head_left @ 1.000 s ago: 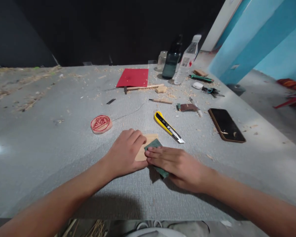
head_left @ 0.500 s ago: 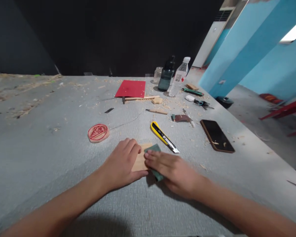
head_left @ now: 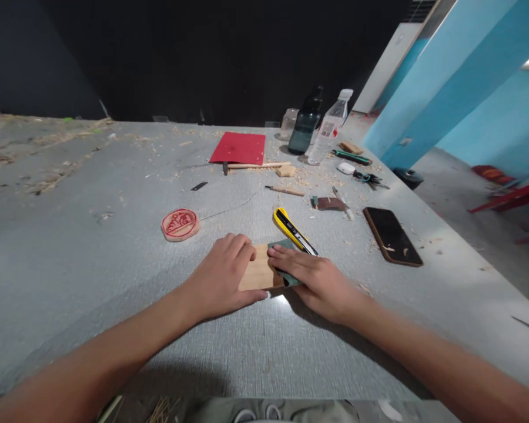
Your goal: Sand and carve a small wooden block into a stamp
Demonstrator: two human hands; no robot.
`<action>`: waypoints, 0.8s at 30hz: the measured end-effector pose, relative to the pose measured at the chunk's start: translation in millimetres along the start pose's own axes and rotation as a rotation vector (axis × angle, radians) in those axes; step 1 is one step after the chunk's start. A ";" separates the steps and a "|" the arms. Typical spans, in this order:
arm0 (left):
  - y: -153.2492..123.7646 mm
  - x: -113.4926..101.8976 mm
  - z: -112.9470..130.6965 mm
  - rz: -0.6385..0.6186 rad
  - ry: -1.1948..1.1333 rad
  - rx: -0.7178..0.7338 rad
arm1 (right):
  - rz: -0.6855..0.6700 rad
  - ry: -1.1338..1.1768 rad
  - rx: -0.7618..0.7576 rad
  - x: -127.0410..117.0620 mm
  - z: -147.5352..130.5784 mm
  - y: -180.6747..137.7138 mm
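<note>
Grey surface (head_left: 92, 247), shavings scattered; black wall behind, blue wall right. Left hand (head_left: 223, 279) flat, pinning wood block (head_left: 259, 275); right hand (head_left: 315, 279) pressing green pad (head_left: 282, 244). Yellow cutter (head_left: 293, 230) just beyond; phone (head_left: 392, 235) near right edge.

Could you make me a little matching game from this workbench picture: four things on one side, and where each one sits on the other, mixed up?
Things:
1. flat pale wooden block
2. yellow and black utility knife
3. round wooden disc with red carving
4. black smartphone

Places:
A. far right, near the table edge
B. left of both hands, alone
C. under the left hand
D. just beyond the right hand

Pairs: 1-C, 2-D, 3-B, 4-A
</note>
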State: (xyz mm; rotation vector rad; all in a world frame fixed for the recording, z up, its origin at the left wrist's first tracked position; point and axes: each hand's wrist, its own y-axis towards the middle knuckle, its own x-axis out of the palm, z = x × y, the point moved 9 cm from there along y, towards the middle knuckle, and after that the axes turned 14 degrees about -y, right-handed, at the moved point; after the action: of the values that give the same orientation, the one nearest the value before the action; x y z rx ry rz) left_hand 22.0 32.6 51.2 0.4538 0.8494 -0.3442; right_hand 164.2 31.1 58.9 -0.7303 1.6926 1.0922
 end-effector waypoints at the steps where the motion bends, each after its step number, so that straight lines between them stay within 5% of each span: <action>1: 0.4 0.4 -1.0 -0.004 -0.011 0.006 | -0.009 0.004 -0.031 0.6 -3.6 0.4; 4: 1.4 1.3 -2.4 -0.021 -0.037 0.037 | -0.013 0.057 -0.137 -0.4 -16.3 0.5; 11: 0.6 -12.1 -2.8 0.025 -0.055 0.089 | -0.015 -0.006 -0.004 -3.2 11.9 -1.6; 19: -0.2 -14.3 4.8 -0.092 -0.106 0.209 | -0.024 0.009 0.021 -5.2 15.0 -4.3; 24: -1.1 -16.5 4.6 0.005 -0.113 0.153 | -0.032 0.000 0.011 -4.0 13.1 -4.3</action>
State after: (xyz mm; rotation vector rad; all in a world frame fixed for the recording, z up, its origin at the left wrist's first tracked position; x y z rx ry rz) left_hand 14.2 31.1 66.5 0.5732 0.7147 -0.4284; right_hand 174.4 41.2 59.3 -0.7481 1.6800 1.0600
